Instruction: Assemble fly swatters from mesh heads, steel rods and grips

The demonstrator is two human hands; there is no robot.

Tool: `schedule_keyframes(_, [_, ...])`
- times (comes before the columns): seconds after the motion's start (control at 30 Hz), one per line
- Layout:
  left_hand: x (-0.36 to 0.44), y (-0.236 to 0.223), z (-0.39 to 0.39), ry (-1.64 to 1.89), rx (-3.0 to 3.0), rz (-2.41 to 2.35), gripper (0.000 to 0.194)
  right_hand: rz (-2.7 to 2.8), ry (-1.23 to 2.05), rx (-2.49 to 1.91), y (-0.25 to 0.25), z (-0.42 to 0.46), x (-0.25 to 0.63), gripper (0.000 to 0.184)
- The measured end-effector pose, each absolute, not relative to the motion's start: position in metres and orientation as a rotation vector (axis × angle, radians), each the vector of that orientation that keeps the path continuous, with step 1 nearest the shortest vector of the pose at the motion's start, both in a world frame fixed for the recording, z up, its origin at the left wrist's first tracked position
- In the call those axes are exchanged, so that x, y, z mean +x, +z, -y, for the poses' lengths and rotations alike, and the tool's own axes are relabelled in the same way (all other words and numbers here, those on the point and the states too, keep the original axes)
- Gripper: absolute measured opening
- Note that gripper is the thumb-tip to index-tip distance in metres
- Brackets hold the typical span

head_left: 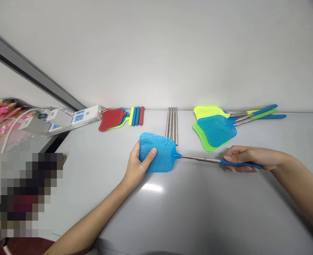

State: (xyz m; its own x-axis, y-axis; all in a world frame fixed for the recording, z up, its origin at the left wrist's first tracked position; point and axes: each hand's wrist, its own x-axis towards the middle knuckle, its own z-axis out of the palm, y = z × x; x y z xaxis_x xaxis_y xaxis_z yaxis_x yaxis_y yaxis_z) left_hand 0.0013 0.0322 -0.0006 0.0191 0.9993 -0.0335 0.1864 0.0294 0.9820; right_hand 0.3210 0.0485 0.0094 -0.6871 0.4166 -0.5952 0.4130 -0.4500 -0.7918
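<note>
Between my two hands I hold a blue fly swatter (164, 156) above the grey table. My left hand (138, 163) grips its perforated head, thumb on top and the other fingers hidden behind. My right hand (242, 159) is wrapped round its blue handle, with the metal rod running level between them. Just behind the head lie several bare metal rods (173, 122) side by side. Beyond my right hand rests a pile of whole fly swatters with yellow, green and blue heads (216, 130).
Loose swatter heads, red on top (112, 119), lie at the back left beside several coloured handle grips (137, 116). A white power strip (86, 115) with plugged-in chargers and cables runs along the left. Farther left are plastic-wrapped colourful items (2, 120). A wall (172, 53) closes off the table's back.
</note>
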Motion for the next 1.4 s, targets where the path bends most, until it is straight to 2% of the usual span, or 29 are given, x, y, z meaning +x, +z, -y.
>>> schedule_keyframes(0.2, [-0.001, -0.001, -0.035, 1.046, 1.229, -1.291, 0.030, 1.830, 2.226, -1.386, 0.017, -0.047, 0.319, 0.039])
schedule_keyframes(0.5, [-0.002, 0.000, -0.037, 1.045, 1.065, -1.192, 0.028, 1.862, 2.105, -1.385, 0.021, -0.051, 0.329, 0.021])
schedule_keyframes(0.8, [0.000, -0.003, -0.034, 1.109, 1.075, -1.229, 0.027, 1.910, 1.804, -1.416, 0.032, -0.051, 0.334, 0.028])
schedule_keyframes(1.4, [0.003, -0.006, -0.027, 1.169, 1.313, -1.390, 0.033, 1.565, 2.145, -1.234, 0.005, -0.050, 0.322, 0.036])
